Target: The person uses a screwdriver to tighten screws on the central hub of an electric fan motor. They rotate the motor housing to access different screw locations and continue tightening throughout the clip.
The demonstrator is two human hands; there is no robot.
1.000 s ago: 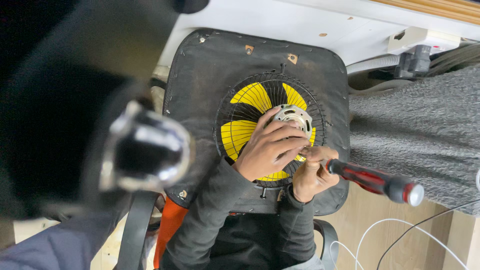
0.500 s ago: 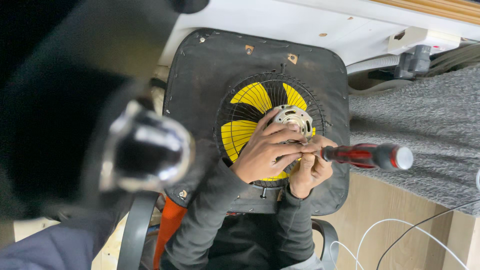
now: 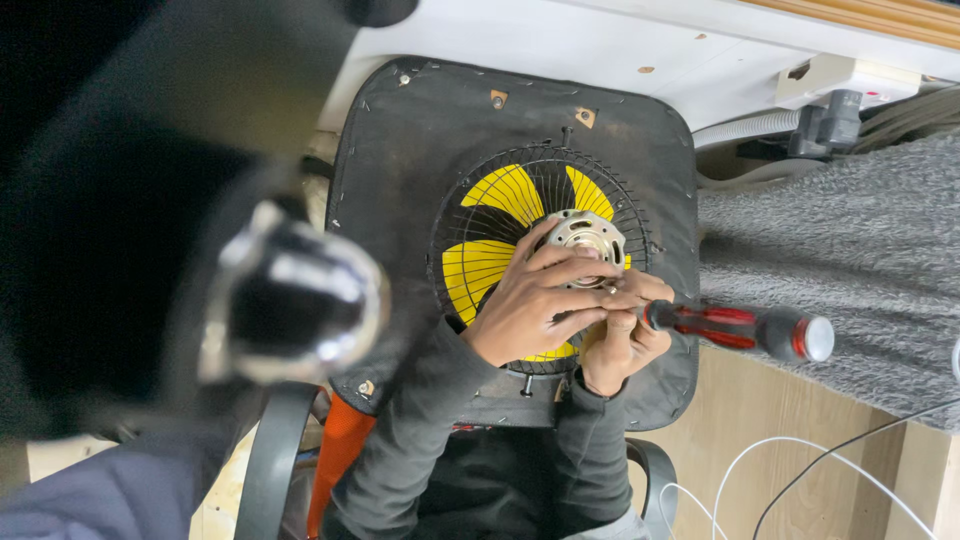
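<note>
2 hands over 1 yellow fan [image 3: 490,270], left hand [image 3: 535,305] spread on 1 motor [image 3: 585,233], right hand [image 3: 620,340] gripping 1 red screwdriver [image 3: 745,330]

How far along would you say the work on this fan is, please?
Done: the fan lies face down on the chair seat, its metal motor bare. In hand: the left hand steadies the motor; the right hand holds a red-handled screwdriver. Left: motor, wire guard and yellow blades remain together.

Soft, even daylight lit the scene without harsh shadows. A large dark object [image 3: 200,250] at nine o'clock sat badly out of focus, its metallic ring [image 3: 295,300] glaring. The centre stayed sharp; edges bowed slightly.
</note>
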